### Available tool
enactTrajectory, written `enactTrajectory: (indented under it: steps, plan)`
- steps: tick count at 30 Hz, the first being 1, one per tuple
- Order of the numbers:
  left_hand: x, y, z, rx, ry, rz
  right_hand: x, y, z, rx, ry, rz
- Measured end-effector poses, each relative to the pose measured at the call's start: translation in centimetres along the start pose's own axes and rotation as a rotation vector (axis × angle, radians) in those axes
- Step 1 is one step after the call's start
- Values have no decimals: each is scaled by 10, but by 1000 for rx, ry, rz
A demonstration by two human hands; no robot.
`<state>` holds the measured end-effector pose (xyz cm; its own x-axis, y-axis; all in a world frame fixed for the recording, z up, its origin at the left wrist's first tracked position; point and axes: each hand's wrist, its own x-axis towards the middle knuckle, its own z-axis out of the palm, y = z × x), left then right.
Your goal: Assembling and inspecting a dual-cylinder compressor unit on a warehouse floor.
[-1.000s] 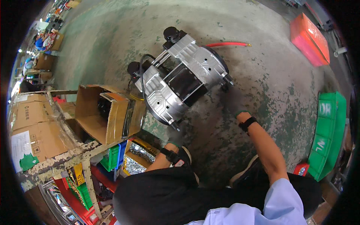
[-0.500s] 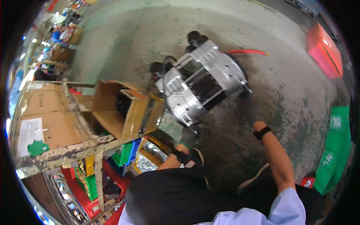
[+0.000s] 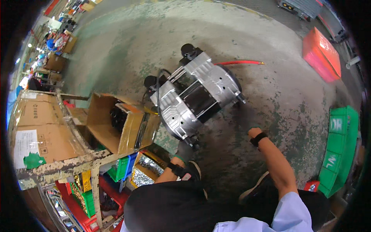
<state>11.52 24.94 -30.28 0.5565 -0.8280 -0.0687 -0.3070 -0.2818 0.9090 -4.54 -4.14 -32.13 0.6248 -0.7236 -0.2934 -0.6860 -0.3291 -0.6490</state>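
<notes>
A silver twin-head air compressor pump (image 3: 197, 98) with two black round filter caps is low in front of me, its far side angled up to the right. A red hose (image 3: 239, 62) with a brass end sticks out from its far right. My left hand (image 3: 186, 150), in a dark glove, is closed at the pump's near left end, beside a small metal fitting. My right hand (image 3: 246, 119), gloved as well, grips below the near right end. The dark gloves merge with the shadow, so the fingers are partly hidden. Both wrists carry black bands.
On the left, an open cardboard box (image 3: 110, 120) and a closed carton (image 3: 48, 127) sit on a worn metal rack (image 3: 94, 193) above bins of small parts. To the right are green bins (image 3: 338, 150) and a red crate (image 3: 321, 56). My shoes flank the floor beneath me.
The whole view has shifted, so the pump and both hands appear lower and further left. My hands keep their places at the pump's near ends. The pump looks sharper now.
</notes>
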Motion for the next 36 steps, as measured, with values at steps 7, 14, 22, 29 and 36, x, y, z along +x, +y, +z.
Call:
enactTrajectory:
  steps: [7, 14, 22, 29, 36]
  plan:
    - [5, 17, 12, -702, 24, -721, 5, -17, -11, -53, 17, 37]
    - [9, 28, 16, -886, 141, -810, 12, -24, -11, -99, 26, 40]
    - [9, 5, 35, -517, 189, -799, 5, -24, -24, -130, -2, 34]
    - [-9, -18, 29, -442, 197, -737, -1, -39, -33, -143, -39, -1]
    - [-1, 46, -5, -187, -84, -609, 38, 22, -14, -125, -122, -149]
